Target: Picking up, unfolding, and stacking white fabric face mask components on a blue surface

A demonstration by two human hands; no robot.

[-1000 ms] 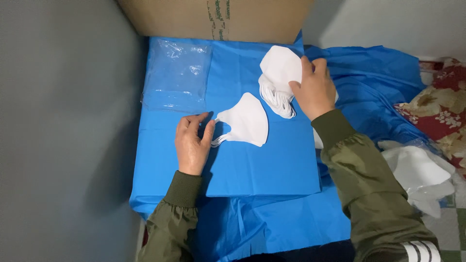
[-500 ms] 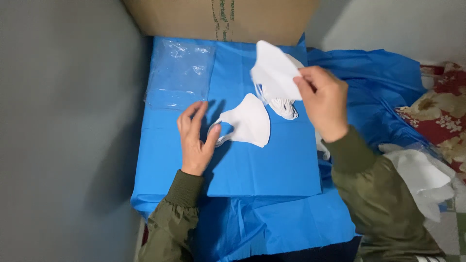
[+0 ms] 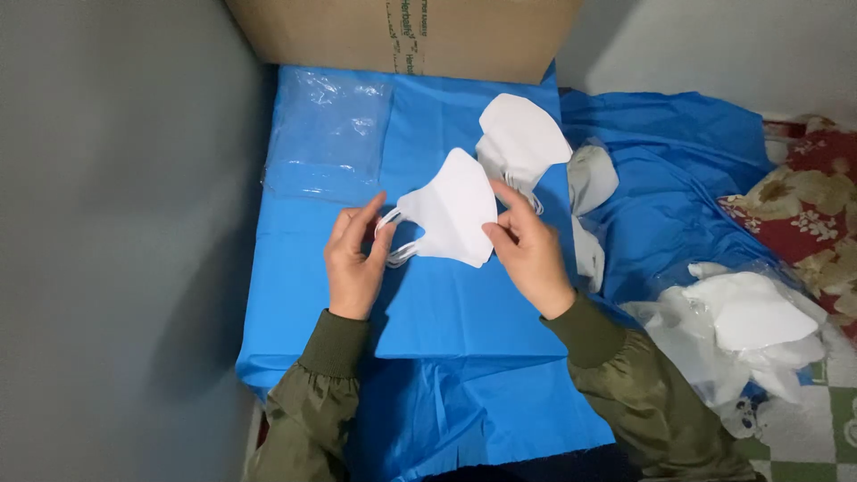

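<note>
While both hands meet over the blue sheet, the white folded mask sits between them, its long axis running from ear loops to far edge. Left hand pinches the loops, right hand pinches that edge (equally near). The mask stack lies just beyond the held mask.

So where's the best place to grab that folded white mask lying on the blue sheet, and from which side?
Take the mask by its ear loops, coming from the left. They stick out past its narrow end, near the left hand, while the right hand can steady the wide folded edge.
</note>
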